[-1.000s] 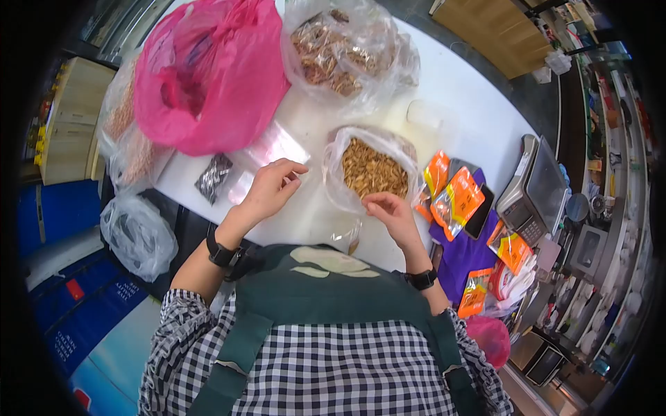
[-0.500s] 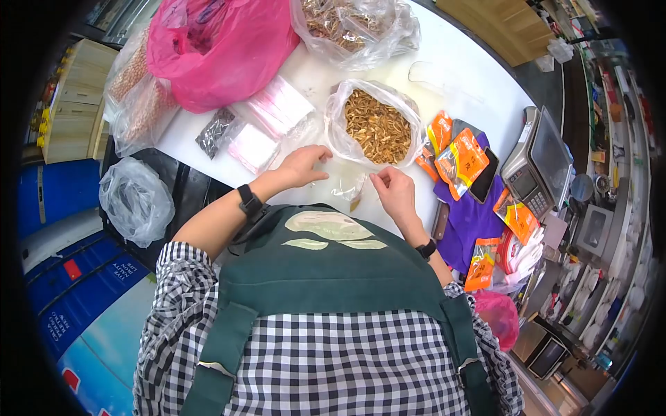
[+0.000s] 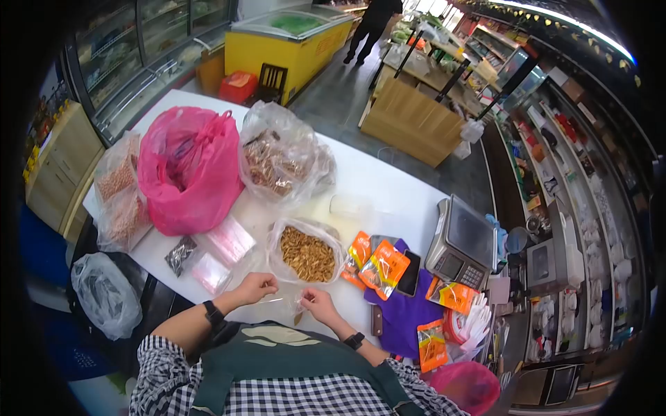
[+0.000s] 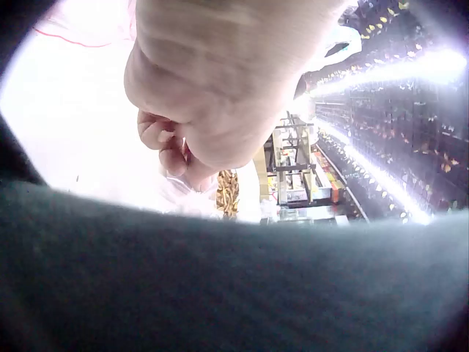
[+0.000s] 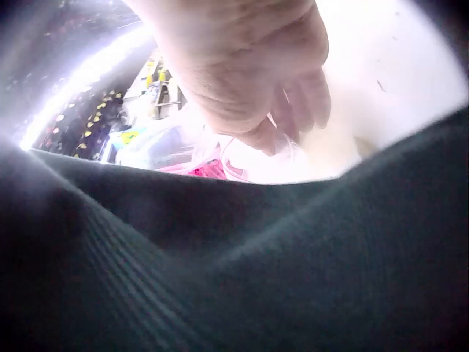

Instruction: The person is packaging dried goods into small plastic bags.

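A small clear plastic bag (image 3: 286, 310) lies between my hands at the front edge of the table, a brown bit showing at its bottom. My left hand (image 3: 257, 288) pinches its left side, fingertips curled together; in the left wrist view, thin film shows just below those fingers (image 4: 173, 160). On the other side my right hand (image 3: 319, 306) pinches the bag's edge between thumb and fingers. Just beyond both hands stands an open plastic bag of brown dried slices (image 3: 306, 254). Left of it lie stacks of flat clear bags with pink edges (image 3: 231, 238).
A large pink bag (image 3: 187, 173) and a clear bag of dried pieces (image 3: 270, 163) stand at the back. Orange packets (image 3: 383, 268), a phone (image 3: 409, 272), a purple cloth (image 3: 400, 312) and a scale (image 3: 458, 243) are on the right. A person (image 3: 372, 28) is far behind.
The head view has tilted up, showing more of the shop. My left hand has come in from the left to the small bag's edge, and the bag now stretches between both hands.
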Available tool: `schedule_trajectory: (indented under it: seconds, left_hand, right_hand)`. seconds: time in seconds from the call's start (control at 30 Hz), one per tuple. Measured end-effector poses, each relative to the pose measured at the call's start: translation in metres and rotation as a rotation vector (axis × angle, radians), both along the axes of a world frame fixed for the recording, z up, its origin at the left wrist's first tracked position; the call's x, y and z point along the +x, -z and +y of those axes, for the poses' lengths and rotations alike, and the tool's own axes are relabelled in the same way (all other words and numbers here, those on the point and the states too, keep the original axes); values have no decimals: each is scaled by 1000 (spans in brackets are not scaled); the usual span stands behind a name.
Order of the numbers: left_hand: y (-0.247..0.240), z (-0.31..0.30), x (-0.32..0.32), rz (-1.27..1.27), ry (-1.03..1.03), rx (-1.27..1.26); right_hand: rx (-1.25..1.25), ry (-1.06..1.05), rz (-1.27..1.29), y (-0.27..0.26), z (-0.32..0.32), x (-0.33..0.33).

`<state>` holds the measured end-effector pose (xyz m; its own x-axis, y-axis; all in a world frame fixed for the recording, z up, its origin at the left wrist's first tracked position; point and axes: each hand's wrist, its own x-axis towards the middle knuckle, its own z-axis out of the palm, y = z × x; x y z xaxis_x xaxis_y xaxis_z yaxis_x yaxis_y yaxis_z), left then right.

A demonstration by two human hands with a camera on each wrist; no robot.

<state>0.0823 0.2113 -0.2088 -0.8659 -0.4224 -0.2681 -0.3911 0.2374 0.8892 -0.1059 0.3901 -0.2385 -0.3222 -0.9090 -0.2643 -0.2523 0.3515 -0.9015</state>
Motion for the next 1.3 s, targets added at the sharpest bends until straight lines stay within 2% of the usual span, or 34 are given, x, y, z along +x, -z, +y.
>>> schedule_trajectory:
  seconds: [0.1, 0.17, 0.23, 0.3, 0.37, 0.43, 0.5, 0.53, 0.6, 0.67, 0.73, 0.77, 0.83, 0.87, 0.9, 0.93, 0.97, 1.0, 1.07, 1.1, 1.17, 1.2, 1.27, 1.3]
  left_hand:
    - [-11, -7, 13, 37, -55, 49]
    - [-39, -11, 16, -5, -61, 16]
    - [-55, -12, 12, -23, -36, -546]
    - [-106, 0, -6, 257, -99, -676]
    - [-136, 12, -19, 187, -56, -461]
    - [-142, 25, -24, 242, -58, -495]
    - [-138, 29, -23, 190, -64, -479]
    - [-135, 27, -20, 202, -67, -510]
    - [-123, 26, -13, 207, -48, -540]
    - [-116, 22, -12, 230, -30, -576]
    - [-113, 20, -11, 289, 100, -556]
    - [-110, 18, -11, 285, 100, -545]
    - [-101, 10, -12, 310, 112, -448]
    - [-96, 5, -14, 306, 111, -440]
    - [-90, 1, -17, 171, 88, -426]
    - [-83, -4, -20, 35, 65, -411]
    - [-75, -9, -25, 30, 67, -401]
    - [-68, -14, -30, 28, 77, -386]
    - [-62, -13, -38, 23, 84, -361]
    - [-63, -10, -44, -3, 84, -375]
    - [-58, -10, -50, -32, 82, -381]
    - [-50, -11, -53, -89, 136, -416]
    - [-42, -11, -54, -150, 191, -444]
    - [-41, -12, -54, -249, 200, -480]
  right_hand:
    - [-100, -14, 19, -28, 0, 1]
    - [-85, 117, -177, -58, -7, -5]
    - [-158, 149, -143, -91, -22, -5]
    - [-228, 73, 291, -107, -35, -6]
    - [-361, 32, 472, -104, -46, 0]
    - [-411, -29, 459, -112, -52, 14]
    - [-412, -16, 431, -135, -55, 26]
    - [-398, -18, 406, -137, -53, 28]
    - [-114, 23, 3, -137, -51, 25]
    - [-68, 23, -26, -128, -51, 18]
    - [12, 12, -124, -119, -51, 11]
    - [23, 13, -129, -115, -53, 6]
    - [31, -96, -355, -105, -57, -7]
    - [17, -121, -460, -95, -61, -18]
    - [25, -120, -464, -94, -66, -28]
    - [-34, -68, -82, -92, -71, -36]
    - [-89, -17, 299, -89, -76, -43]
    - [-79, -18, 293, -79, -80, -49]
    - [-203, -138, 696, -58, -86, -58]
    - [-196, -143, 691, -57, -90, -58]
    - [-165, -244, 860, -57, -97, -59]
    - [-160, -249, 856, -62, -99, -59]
    - [41, -304, 1025, -76, -105, -59]
    - [45, -308, 1021, -78, -108, -59]
